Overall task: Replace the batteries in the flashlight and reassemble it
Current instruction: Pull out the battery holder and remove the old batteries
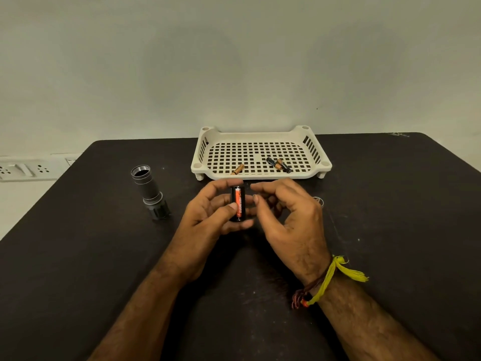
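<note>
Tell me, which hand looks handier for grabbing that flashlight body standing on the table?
Probably the left hand: the flashlight body stands on its side, though it holds the battery holder. The right hand is farther.

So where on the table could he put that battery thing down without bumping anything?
Plenty of room. The table is bare left of the left hand, below the flashlight, and all along the right side past the right hand. It is crowded only between the hands and the tray, where a small silver part also lies.
</note>
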